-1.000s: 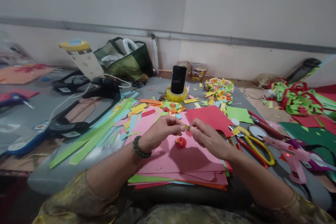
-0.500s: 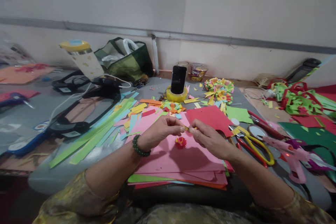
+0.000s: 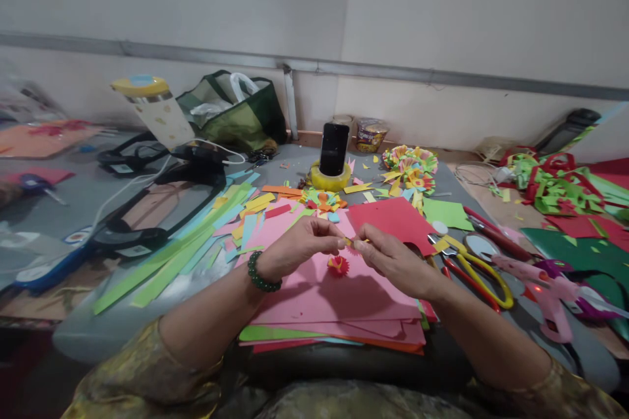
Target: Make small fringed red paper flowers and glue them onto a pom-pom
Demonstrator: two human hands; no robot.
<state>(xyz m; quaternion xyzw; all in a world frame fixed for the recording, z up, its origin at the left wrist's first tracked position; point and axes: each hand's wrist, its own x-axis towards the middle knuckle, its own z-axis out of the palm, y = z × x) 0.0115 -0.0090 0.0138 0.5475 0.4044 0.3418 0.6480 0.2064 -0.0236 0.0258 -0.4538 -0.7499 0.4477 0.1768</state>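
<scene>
My left hand and my right hand meet above a stack of pink paper sheets. Between their fingertips is a small strip of yellow paper, pinched from both sides and mostly covered by the fingers. Just below, a small red paper flower with fringed edges and a yellow middle lies on the top pink sheet. A red paper sheet lies beyond my right hand. Cut yellow paper pieces are scattered beyond my left hand.
Yellow-handled scissors, red-handled pliers and a pink glue gun lie at the right. A phone stands in a yellow tape roll at the back. Green paper strips and black straps lie left, near a tumbler.
My hands hold almost the same pose over the pink sheets. At the far left edge, part of another hand now shows by the blue glue gun.
</scene>
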